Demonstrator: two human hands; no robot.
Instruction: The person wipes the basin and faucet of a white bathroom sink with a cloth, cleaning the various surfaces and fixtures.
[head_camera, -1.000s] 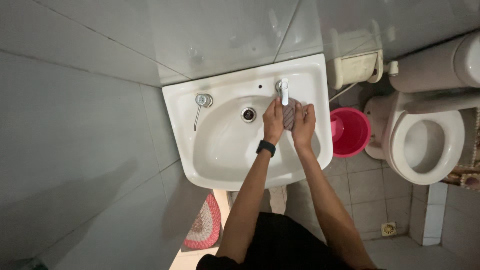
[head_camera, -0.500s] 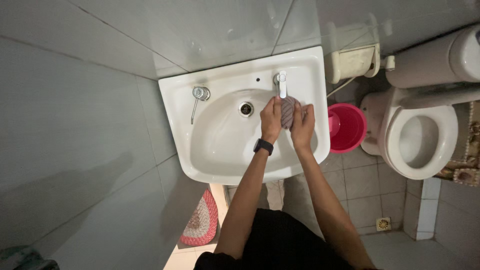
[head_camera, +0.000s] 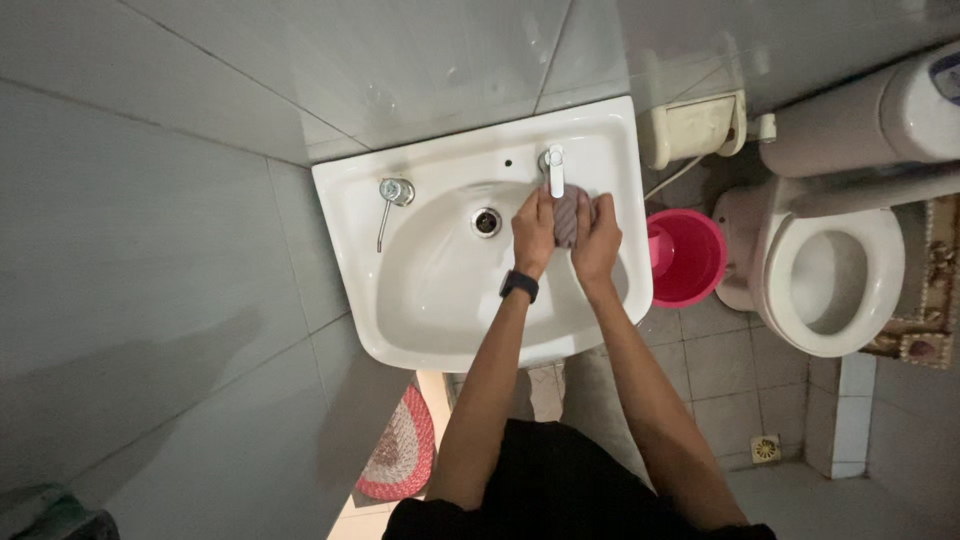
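Both hands, left hand and right hand, squeeze what looks like a grey cloth under the tap.

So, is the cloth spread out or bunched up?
Bunched up: the cloth is a narrow wad squeezed between the left hand and right hand under the tap.

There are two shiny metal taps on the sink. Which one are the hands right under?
The chrome tap with the white lever, at the sink's right rear. Both hands hold a striped grey cloth just below it. The other chrome tap stands apart on the left.
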